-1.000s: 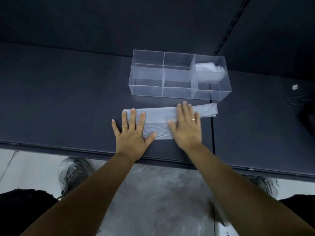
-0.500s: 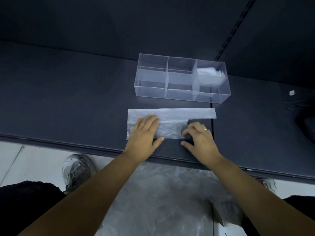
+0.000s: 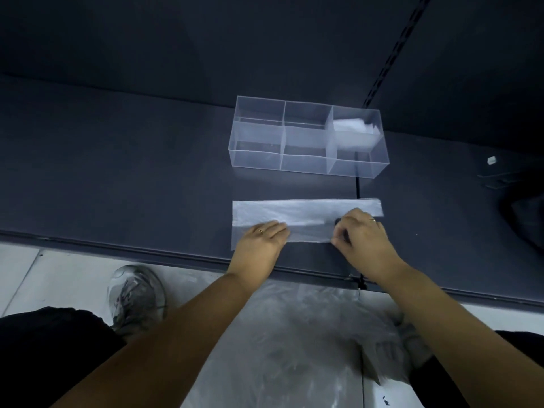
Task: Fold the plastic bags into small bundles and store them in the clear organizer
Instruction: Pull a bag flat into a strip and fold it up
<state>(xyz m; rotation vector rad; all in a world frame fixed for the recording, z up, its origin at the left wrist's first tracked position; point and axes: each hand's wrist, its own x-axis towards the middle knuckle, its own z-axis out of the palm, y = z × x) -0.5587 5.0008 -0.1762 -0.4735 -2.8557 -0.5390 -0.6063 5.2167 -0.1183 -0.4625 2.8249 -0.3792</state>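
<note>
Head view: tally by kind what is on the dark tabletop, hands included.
Clear six-compartment plastic organizer: 1
Flat translucent plastic bag: 1
White folded-bag stack in the organizer: 1
Small white scrap: 1
Hands: 2, left hand, right hand
Dark shapes far right: too dim to count
Total: 6

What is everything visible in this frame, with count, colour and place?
plastic bag: one, translucent white, flat on the table before the organizer
clear organizer: one, transparent, farther back on the table
folded bundles: count unclear, white, organizer's back right compartment
table: one, dark grey
small object: one, white, table's right side
plastic sheeting: translucent, floor below
shoe: one plainly seen, grey, floor left
left hand: flat on the bag
right hand: pinching the bag's near edge
</note>
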